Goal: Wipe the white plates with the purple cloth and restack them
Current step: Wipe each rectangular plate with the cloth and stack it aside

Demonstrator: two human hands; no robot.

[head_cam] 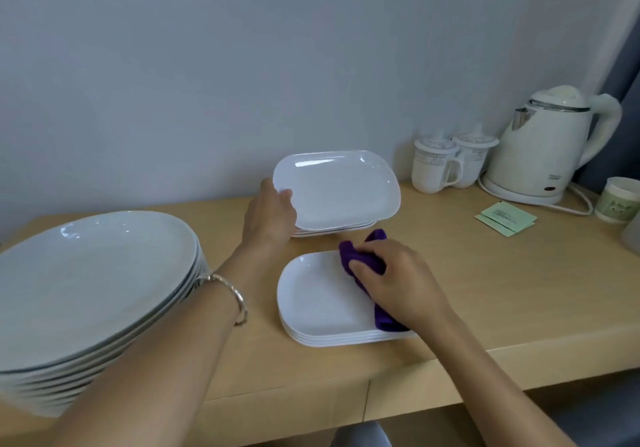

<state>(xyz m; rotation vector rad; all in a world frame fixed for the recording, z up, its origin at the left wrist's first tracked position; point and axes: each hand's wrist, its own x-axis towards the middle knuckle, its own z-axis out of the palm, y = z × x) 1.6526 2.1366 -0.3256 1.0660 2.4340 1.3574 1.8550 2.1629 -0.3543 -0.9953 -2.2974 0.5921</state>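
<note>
- Your right hand (398, 285) grips the bunched purple cloth (362, 257) and presses it on top of the near stack (311, 294), toward its right side.
- That stack of square white plates sits near the front edge of the desk (502, 301).
- Your left hand (270, 216) grips the left rim of a plate (341, 186), thumb on top, holding it tilted over the far stack (329, 232) by the wall (207, 82); whether they touch is unclear.
- A tall pile of round plates (90, 273) stands at the desk's left end.
- Two lidded mugs (433, 169), a kettle (540, 148) and green packets (505, 219) sit at the right rear.
</note>
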